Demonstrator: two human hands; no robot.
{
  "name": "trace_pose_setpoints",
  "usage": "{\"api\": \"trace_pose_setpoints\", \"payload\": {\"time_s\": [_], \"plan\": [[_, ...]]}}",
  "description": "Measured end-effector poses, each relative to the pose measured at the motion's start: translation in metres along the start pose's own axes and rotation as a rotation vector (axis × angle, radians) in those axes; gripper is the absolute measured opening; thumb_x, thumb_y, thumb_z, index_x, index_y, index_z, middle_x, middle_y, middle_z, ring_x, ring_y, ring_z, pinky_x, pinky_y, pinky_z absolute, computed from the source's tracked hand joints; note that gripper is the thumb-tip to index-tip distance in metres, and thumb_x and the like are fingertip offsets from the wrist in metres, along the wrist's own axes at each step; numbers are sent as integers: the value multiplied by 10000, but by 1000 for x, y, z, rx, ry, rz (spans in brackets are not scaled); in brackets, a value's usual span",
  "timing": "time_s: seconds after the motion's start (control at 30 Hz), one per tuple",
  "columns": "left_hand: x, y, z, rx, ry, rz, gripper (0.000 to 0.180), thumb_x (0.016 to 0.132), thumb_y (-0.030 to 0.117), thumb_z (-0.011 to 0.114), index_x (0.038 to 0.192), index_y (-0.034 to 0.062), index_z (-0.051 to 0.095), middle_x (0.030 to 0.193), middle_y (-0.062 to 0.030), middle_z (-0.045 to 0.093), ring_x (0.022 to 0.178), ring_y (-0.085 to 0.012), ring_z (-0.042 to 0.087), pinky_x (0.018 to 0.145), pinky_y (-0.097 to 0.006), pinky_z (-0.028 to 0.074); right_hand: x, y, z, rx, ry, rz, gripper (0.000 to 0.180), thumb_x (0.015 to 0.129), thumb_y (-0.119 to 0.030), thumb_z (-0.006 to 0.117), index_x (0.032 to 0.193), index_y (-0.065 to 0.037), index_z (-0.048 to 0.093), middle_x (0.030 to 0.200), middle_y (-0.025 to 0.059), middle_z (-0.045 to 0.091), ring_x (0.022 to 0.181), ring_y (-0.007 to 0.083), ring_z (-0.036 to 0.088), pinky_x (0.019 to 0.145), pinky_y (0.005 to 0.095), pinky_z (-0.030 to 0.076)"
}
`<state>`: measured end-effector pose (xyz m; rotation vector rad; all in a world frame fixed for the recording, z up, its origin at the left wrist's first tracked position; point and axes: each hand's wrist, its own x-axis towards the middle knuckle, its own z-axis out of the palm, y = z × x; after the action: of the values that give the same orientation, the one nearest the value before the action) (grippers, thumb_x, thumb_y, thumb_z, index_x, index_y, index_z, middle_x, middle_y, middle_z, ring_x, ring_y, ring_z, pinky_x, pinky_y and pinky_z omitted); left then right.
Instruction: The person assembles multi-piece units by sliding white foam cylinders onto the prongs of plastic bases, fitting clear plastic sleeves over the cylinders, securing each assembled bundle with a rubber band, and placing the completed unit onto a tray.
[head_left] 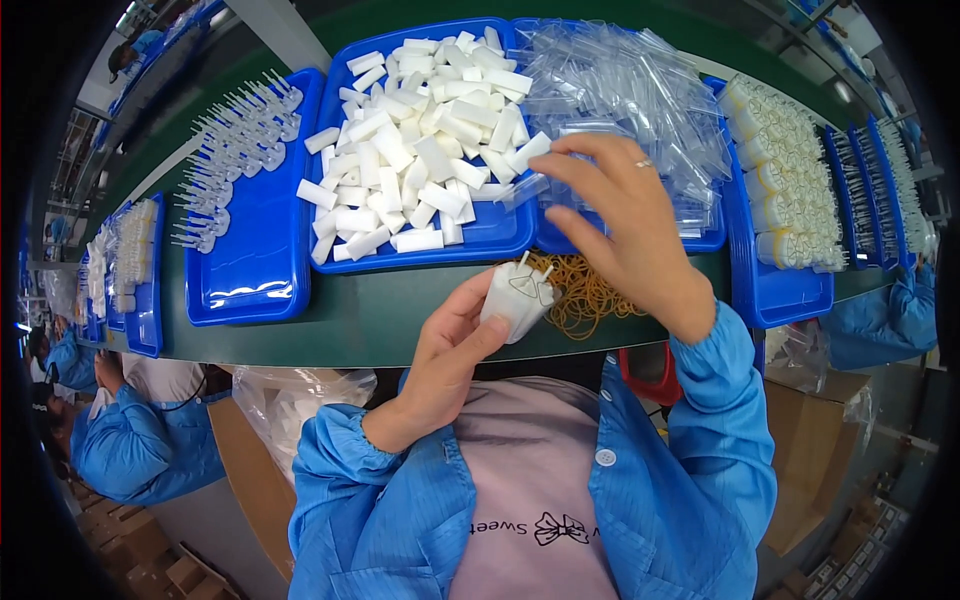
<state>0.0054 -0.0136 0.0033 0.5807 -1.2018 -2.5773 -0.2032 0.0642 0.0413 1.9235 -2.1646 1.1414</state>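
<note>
My left hand [452, 352] is closed around a whitish translucent plastic piece [518, 300] with two thin prongs sticking up from its top. Above the line between two trays hovers my right hand [625, 215], its thumb and fingers apart. Its fingertips are at a white rectangular block [530, 152] and a small clear plastic piece [526, 190]; whether they touch either one I cannot tell. White blocks [410, 150] heap up in the blue tray [420, 256] in front of me. Tan rubber bands [590, 295] lie on the green table between my hands.
Clear plastic sleeves [620, 90] fill the adjoining right tray. A blue tray [245, 290] at left carries rows of clear pronged pieces [240, 150]. Banded white assemblies [790, 190] stand in a tray at right. Cardboard boxes [815, 450] flank me, and a co-worker's blue sleeve [140, 445] shows at left.
</note>
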Motion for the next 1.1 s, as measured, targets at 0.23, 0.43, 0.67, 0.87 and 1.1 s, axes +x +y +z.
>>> {"api": "trace_pose_setpoints", "payload": {"time_s": [0.23,0.43,0.67,0.87,1.1], "plan": [[-2,1,-3,70,32,247,480,879,67,643,1313,8,446,1276,-82,508,1149,-178,503,996,-308,379,6,22,30,-286,-21,-188,266,802,-62,607,1067,-90,618,953,102,583,934,264,547,855,409,403],[1,5,-16,118,63,358,415,814,-72,610,1216,10,549,1265,-105,496,1181,-179,467,982,-302,377,5,-26,-18,308,-6,239,175,897,-34,502,1020,-20,625,883,91,548,747,178,524,681,276,415],[0,6,-16,236,13,465,439,805,-101,567,1234,-9,555,1297,-119,447,1197,-185,448,990,-307,375,-19,-54,-33,381,180,135,142,831,-51,606,950,16,644,859,118,605,732,192,559,661,265,440],[-2,12,-8,427,60,626,468,782,-80,631,1239,-39,539,1287,-141,442,1152,-196,478,960,-298,403,-32,-60,-17,548,297,257,145,814,-39,658,948,13,635,862,110,626,741,172,576,664,262,447],[-2,12,-10,543,51,749,493,754,-42,697,1225,-39,551,1253,-152,468,1123,-215,495,945,-307,420,-41,-65,-19,622,334,293,173,773,-33,703,914,32,626,844,122,640,741,176,589,664,264,456]]}}
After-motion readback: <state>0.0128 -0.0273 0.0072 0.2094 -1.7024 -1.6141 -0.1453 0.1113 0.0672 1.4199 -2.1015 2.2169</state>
